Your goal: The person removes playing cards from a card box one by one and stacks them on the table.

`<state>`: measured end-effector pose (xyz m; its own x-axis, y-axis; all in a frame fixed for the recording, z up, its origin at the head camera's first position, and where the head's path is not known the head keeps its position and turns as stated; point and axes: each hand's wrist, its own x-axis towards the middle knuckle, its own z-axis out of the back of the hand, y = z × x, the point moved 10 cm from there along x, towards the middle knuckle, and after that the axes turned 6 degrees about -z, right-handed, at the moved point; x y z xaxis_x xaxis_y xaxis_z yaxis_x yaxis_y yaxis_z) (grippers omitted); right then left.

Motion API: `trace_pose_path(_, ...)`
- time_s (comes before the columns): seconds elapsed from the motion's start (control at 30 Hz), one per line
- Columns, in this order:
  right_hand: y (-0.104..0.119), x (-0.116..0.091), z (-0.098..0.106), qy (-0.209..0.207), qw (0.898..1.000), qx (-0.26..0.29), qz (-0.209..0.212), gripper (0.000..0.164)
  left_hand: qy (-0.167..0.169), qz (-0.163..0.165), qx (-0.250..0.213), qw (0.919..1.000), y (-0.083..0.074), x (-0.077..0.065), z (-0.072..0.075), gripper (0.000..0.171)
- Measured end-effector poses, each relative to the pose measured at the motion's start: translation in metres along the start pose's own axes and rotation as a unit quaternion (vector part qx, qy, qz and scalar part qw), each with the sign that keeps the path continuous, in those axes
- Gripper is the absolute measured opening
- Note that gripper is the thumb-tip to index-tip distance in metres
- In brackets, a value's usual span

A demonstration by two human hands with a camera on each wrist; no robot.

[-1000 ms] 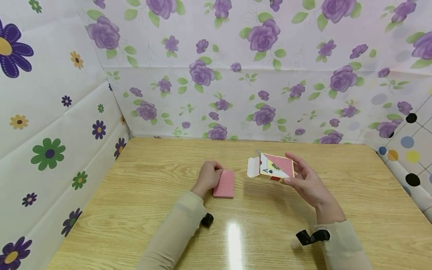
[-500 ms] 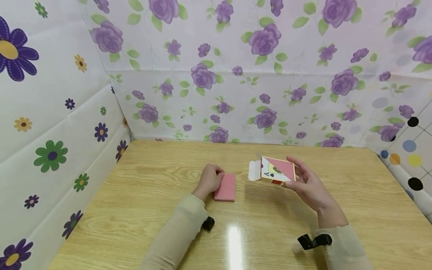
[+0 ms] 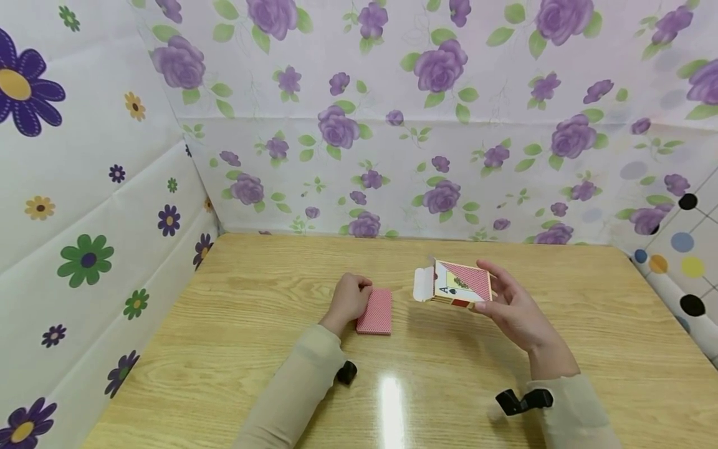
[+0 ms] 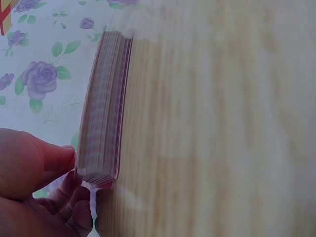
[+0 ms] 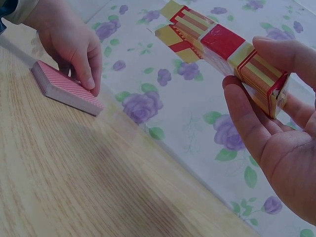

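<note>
A deck of playing cards (image 3: pixel 374 315) with red patterned backs lies squared on the table, left of the middle. My left hand (image 3: pixel 349 297) pinches it at its far end; in the left wrist view the thumb and fingers (image 4: pixel 61 159) meet the deck's corner. My right hand (image 3: pixel 518 312) holds a card box (image 3: pixel 462 282) above the table by its right end, thumb in front and fingers behind. The box has an ace of spades on its face, and its white flap stands open to the left. Red and yellow stripes run along its side (image 5: pixel 224 42).
A wooden table (image 3: pixel 252 268) fills the lower view. Flower-printed cloth walls (image 3: pixel 359 125) stand behind it and at the left, with a dotted one (image 3: pixel 692 249) at the right. Black wrist straps (image 3: pixel 521 401) sit on the sleeves.
The head view has tilted slightly, so everything sits a little lower in the picture. Both hands, the deck and the card box otherwise keep their places.
</note>
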<state>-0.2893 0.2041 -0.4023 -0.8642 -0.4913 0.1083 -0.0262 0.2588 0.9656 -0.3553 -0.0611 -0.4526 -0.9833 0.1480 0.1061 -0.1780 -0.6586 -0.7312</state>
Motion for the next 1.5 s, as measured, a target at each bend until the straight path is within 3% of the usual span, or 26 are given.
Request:
trace_pose_path(0.2, -0.001, -0.001, -0.001, 0.001, 1.0, 0.001, -0.007, 0.074, -0.003, 0.016, -0.024, 0.9996, 0.004, -0.001, 0.002, 0.023)
trace_pose_path(0.7, -0.004, 0.002, 0.004, -0.014, 1.0, -0.015, -0.008, 0.076, -0.013, 0.015, -0.067, 0.9975, -0.002, -0.008, 0.011, 0.029)
trace_pose_path(1.0, -0.004, 0.001, 0.005, -0.023, 0.999, -0.019, -0.018, 0.076, -0.038, 0.035, -0.106, 0.993, -0.003, -0.013, 0.017, 0.029)
trace_pose_path(1.5, -0.006, 0.002, 0.005, -0.012, 1.0, -0.017, -0.016, 0.077, -0.067, -0.011, -0.138, 0.9881, -0.031, -0.023, 0.021, 0.024)
